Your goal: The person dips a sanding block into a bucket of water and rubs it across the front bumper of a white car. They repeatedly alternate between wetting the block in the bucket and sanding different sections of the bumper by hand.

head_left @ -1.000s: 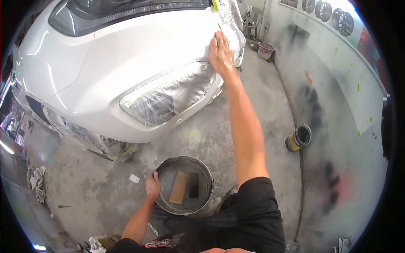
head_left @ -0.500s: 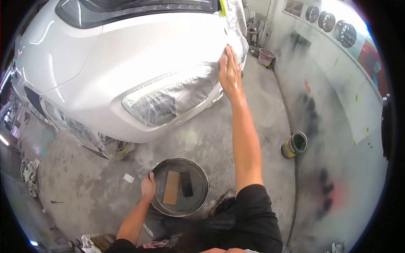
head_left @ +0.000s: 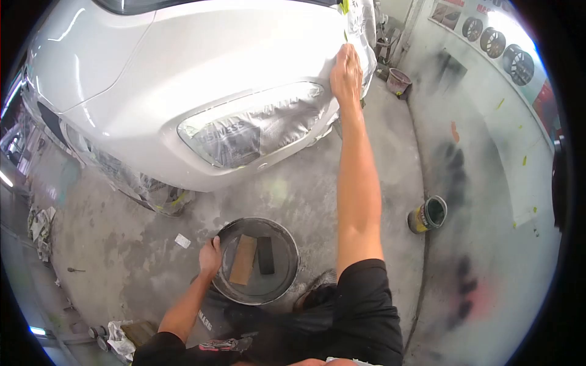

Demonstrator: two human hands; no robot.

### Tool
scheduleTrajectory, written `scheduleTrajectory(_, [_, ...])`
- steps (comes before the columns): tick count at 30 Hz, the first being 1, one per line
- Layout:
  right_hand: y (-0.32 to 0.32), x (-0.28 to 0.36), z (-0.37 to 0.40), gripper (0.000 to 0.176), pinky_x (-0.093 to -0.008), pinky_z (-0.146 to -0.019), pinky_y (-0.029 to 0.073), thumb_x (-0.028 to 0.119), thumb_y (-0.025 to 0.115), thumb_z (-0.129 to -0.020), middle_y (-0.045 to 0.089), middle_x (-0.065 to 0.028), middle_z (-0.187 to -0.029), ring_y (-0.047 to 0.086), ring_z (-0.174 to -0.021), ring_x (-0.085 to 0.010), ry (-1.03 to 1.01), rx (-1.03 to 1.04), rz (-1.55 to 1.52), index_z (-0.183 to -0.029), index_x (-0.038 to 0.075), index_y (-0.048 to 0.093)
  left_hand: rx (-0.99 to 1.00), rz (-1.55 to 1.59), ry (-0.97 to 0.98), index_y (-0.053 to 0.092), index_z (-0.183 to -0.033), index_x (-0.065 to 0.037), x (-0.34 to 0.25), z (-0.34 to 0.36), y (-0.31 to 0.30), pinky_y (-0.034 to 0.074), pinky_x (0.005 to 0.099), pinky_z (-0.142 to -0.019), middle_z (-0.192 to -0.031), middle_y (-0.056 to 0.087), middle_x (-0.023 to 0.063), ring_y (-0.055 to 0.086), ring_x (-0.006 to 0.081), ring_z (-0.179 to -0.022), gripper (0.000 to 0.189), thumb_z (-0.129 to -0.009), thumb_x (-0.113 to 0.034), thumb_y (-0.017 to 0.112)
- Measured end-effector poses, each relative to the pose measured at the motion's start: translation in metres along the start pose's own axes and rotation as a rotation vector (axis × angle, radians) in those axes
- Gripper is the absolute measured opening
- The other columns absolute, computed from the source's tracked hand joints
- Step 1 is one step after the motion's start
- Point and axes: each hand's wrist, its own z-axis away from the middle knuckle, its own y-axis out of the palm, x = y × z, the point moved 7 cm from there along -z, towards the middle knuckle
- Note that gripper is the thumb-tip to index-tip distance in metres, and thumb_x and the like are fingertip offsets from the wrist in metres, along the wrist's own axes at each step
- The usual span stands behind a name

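Observation:
My left hand (head_left: 210,257) grips the rim of a round dark basin (head_left: 296,268) at its left side, the thumb showing on the edge. Inside the basin lie a flat tan-brown rectangular block (head_left: 243,260) and a smaller black rectangular block (head_left: 265,255), side by side. My right arm reaches far forward. My right hand (head_left: 347,76) rests against the right edge of a white car body (head_left: 244,55), holding nothing I can see; its fingers look bent over the surface, with the tips partly hidden. Below and left of it, plastic masking film (head_left: 256,131) covers an oval light opening.
On the concrete floor (head_left: 287,201) a yellow-and-black can (head_left: 427,215) stands by the right wall (head_left: 488,152). A pinkish bucket (head_left: 398,82) sits farther back. Crumpled masking paper (head_left: 41,232) lies at left, and a small white slip (head_left: 182,241) is near the basin.
My right hand has slid farther forward along the car's edge, and its fingers look more bent than before. My left hand stays on the basin rim. The camera view has shifted slightly.

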Motion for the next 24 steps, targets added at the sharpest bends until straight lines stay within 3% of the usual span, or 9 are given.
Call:
scheduleTrajectory(5, [-0.012,-0.04,0.026,0.055,-0.0504,-0.116,0.026,0.033,0.028,-0.105,0.04,-0.0219,-0.151,0.035,-0.141,-0.0377,-0.108,-0.022,0.066,-0.144,-0.002,0.042,0.03,-0.029,-0.032,0.061,-0.108,0.004,-0.004,-0.004,0.0,0.048,0.0559,-0.08,-0.093,0.066,0.0322,0.062,0.0508,-0.092,0.053,-0.104,-0.043,0.038])
scheduleTrajectory(6, [-0.008,-0.041,0.027,0.053,-0.0543,-0.115,0.025,0.032,0.032,-0.104,0.04,-0.0207,-0.152,0.035,-0.141,-0.0372,-0.066,-0.055,0.122,-0.143,-0.001,0.043,0.041,-0.037,-0.049,0.061,-0.109,0.004,-0.002,-0.001,0.0,0.048,0.0559,-0.08,-0.094,0.066,0.0322,0.062,0.0507,-0.093,0.053,-0.104,-0.043,0.038])
scheduleTrajectory(9, [0.0,0.008,0.004,0.051,-0.0571,-0.114,0.024,0.032,0.036,-0.103,0.039,-0.0197,-0.152,0.034,-0.142,-0.036,0.016,0.022,-0.012,-0.143,0.001,0.044,0.042,-0.014,-0.026,0.061,-0.111,0.005,-0.004,0.001,-0.003,0.048,0.0557,-0.082,-0.094,0.066,0.0325,0.062,0.0508,-0.094,0.053,-0.104,-0.043,0.038])
scheduleTrajectory(13, [-0.004,-0.016,0.012,0.05,-0.0499,-0.114,0.029,0.029,0.042,-0.101,0.042,-0.0219,-0.149,0.037,-0.14,-0.0381,-0.088,-0.053,0.137,-0.142,0.0,0.042,0.033,0.004,-0.031,0.061,-0.11,0.005,-0.003,0.0,-0.002,0.047,0.0558,-0.083,-0.094,0.066,0.0328,0.062,0.0511,-0.094,0.053,-0.104,-0.042,0.038])
scheduleTrajectory(14, [-0.004,-0.029,0.012,0.052,-0.0475,-0.114,0.03,0.028,0.044,-0.1,0.042,-0.0245,-0.148,0.036,-0.14,-0.0403,-0.096,-0.074,0.041,-0.142,-0.003,0.04,0.04,0.001,-0.042,0.061,-0.11,0.005,-0.006,-0.002,-0.002,0.047,0.0559,-0.083,-0.094,0.066,0.0329,0.062,0.0512,-0.094,0.053,-0.104,-0.042,0.038])
scheduleTrajectory(17, [0.005,-0.018,0.013,0.053,-0.0485,-0.114,0.03,0.029,0.044,-0.101,0.041,-0.0268,-0.148,0.036,-0.14,-0.0422,0.038,-0.128,0.071,-0.142,-0.005,0.039,0.042,-0.015,-0.033,0.062,-0.108,0.006,-0.001,0.002,-0.005,0.047,0.0561,-0.082,-0.093,0.065,0.033,0.061,0.0515,-0.093,0.053,-0.104,-0.042,0.038])
scheduleTrajectory(18, [0.007,-0.003,0.02,0.053,-0.0502,-0.114,0.031,0.028,0.042,-0.102,0.04,-0.0291,-0.147,0.035,-0.14,-0.0432,0.009,-0.108,0.021,-0.143,-0.005,0.038,0.037,-0.015,-0.013,0.062,-0.107,0.006,-0.002,0.001,-0.003,0.047,0.0562,-0.081,-0.093,0.065,0.0331,0.061,0.0517,-0.092,0.053,-0.104,-0.042,0.038])
scheduleTrajectory(21, [0.015,0.067,0.081,0.052,-0.0517,-0.112,0.032,0.027,0.041,-0.103,0.041,-0.0294,-0.147,0.038,-0.137,-0.0438,-0.329,-0.06,0.251,-0.144,-0.005,0.037,-0.004,0.005,0.031,0.062,-0.106,0.006,0.002,-0.002,0.001,0.047,0.0563,-0.08,-0.092,0.065,0.0334,0.061,0.0521,-0.091,0.053,-0.104,-0.041,0.039])
scheduleTrajectory(24, [0.006,0.015,0.05,0.053,-0.0583,-0.112,0.03,0.026,0.042,-0.102,0.038,-0.03,-0.149,0.038,-0.137,-0.0456,-0.217,-0.098,0.214,-0.145,-0.004,0.036,0.012,-0.016,0.019,0.062,-0.104,0.006,0.002,-0.002,-0.001,0.047,0.0566,-0.08,-0.092,0.065,0.0335,0.061,0.0521,-0.091,0.051,-0.104,-0.04,0.04])
